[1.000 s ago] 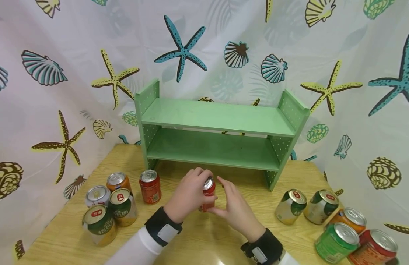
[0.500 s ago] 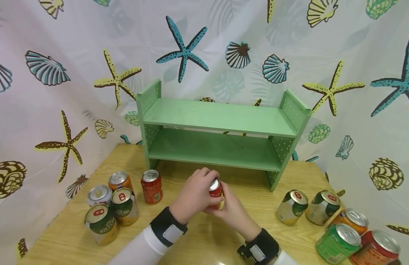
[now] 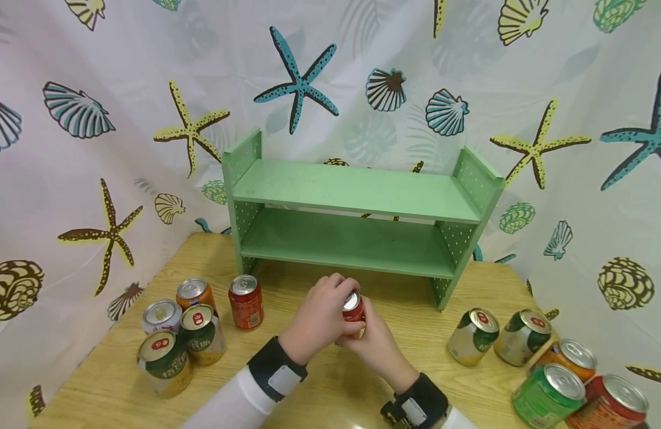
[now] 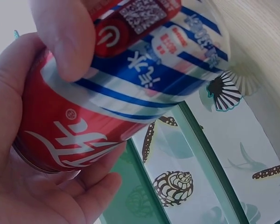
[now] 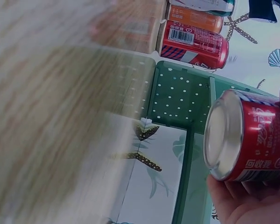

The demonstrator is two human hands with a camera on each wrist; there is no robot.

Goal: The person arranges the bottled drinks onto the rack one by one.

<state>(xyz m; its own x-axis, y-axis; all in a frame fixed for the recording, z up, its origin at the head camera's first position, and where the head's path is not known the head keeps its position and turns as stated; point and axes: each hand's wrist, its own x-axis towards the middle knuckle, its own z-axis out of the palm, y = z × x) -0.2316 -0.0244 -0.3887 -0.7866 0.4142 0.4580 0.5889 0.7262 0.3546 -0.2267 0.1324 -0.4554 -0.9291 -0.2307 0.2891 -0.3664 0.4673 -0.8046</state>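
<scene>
A red soda can (image 3: 352, 302) is between my two hands, in front of the green shelf. My left hand (image 3: 321, 316) grips it from the left, near the top. From the right, my right hand (image 3: 377, 344) holds its lower part between thumb and fingers. Blue and white stripes band the same soda can (image 4: 140, 79) in the left wrist view. The right wrist view shows the silver base of the soda can (image 5: 221, 135), apart from the wooden table. Most of the can is hidden by the hands in the head view.
The two-tier green shelf (image 3: 352, 187) stands at the back of the table (image 3: 330, 393). Left of my hands are a red can (image 3: 246, 304), an orange can (image 3: 195, 293) and several others. More cans, including a green can (image 3: 549, 394), stand at the right.
My right hand has closed in on the can and now holds it. Both hands and the can have shifted slightly right. The other cans stay put.
</scene>
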